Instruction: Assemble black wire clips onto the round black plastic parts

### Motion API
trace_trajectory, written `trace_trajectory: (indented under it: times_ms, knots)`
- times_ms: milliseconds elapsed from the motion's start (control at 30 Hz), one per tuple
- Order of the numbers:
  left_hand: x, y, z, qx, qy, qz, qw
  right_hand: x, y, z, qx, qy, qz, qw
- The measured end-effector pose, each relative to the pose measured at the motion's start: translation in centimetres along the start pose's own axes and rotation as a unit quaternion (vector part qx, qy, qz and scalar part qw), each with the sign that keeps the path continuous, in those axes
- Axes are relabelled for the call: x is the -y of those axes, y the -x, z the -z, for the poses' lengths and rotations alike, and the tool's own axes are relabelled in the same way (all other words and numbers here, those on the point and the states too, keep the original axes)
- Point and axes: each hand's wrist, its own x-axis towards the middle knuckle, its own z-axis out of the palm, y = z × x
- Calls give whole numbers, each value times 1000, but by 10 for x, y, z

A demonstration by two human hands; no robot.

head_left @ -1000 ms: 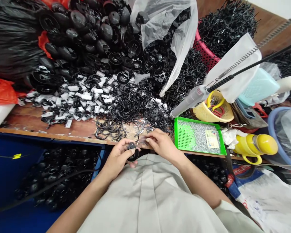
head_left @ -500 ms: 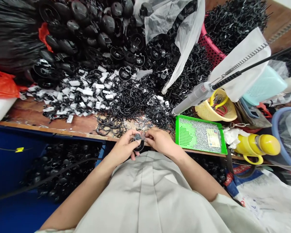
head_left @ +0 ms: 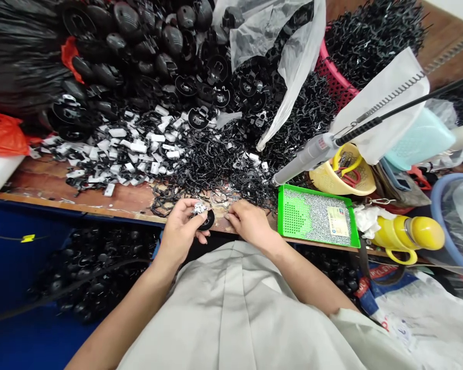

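Observation:
My left hand (head_left: 181, 224) grips a round black plastic part (head_left: 207, 220) by its edge, thumb on top. A small whitish fitting sits at the part's upper side. To the right, apart from it, my right hand (head_left: 251, 221) rests at the bench edge with thumb and fingers pinched together; whatever is between the fingertips is too small to make out. Just beyond both hands lie thin black curved pieces (head_left: 200, 172) in a loose heap. White and black small fittings (head_left: 135, 149) spread out to the left of that heap.
A green tray (head_left: 281, 210) of small metal pieces stands right of my right hand. Above it hangs a grey electric screwdriver (head_left: 301, 160) on a coiled spring. Round black housings (head_left: 173, 40) pile up at the back. A blue bin (head_left: 11, 288) sits below left; a yellow bottle (head_left: 397, 231) lies right.
My left hand has moved left with the round black part, away from my right hand. My right hand stays almost in place, and the two hands are now apart.

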Motion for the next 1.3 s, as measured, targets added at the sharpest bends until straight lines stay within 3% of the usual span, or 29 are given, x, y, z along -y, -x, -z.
trace_trajectory:
  times_ms: [100, 200, 367, 500, 633, 767, 833, 933, 1000, 1067, 1167, 1300]
  knots:
    - [5, 5, -6, 38, -3, 12, 999, 5, -1, -1, -12, -19, -10, 1000]
    - [9, 7, -8, 56, -28, 10, 998, 11, 0, 3, -55, -156, -17, 986]
    - [14, 8, -14, 76, -61, -20, 995, 27, 13, 5, -45, -400, -58, 914]
    - [13, 9, -18, 76, -34, -24, 996, 37, 22, -3, -26, -438, -52, 897]
    - [9, 12, -15, 118, -4, 13, 993, 39, 29, -6, -1, -465, -49, 884]
    - [12, 15, -7, 97, 10, 7, 995, 34, 31, 3, 98, -474, -18, 875]
    - [14, 17, -2, 84, -2, 2, 996, 28, 24, 7, 127, -458, 2, 880]
    - [16, 22, 6, 92, -38, 11, 995, 21, -1, 9, 57, -372, -11, 926]
    - [16, 26, 10, 94, -59, 8, 994, 23, -21, 5, 11, -255, -10, 967]
    - [15, 29, 12, 100, -71, 1, 992, 31, -39, -1, 8, -112, 14, 994]
    - [12, 31, 12, 112, -66, -6, 992, 45, -53, -10, 33, 52, 45, 997]
    - [9, 33, 10, 117, -38, 9, 992, 41, -52, -7, 22, 56, 22, 998]
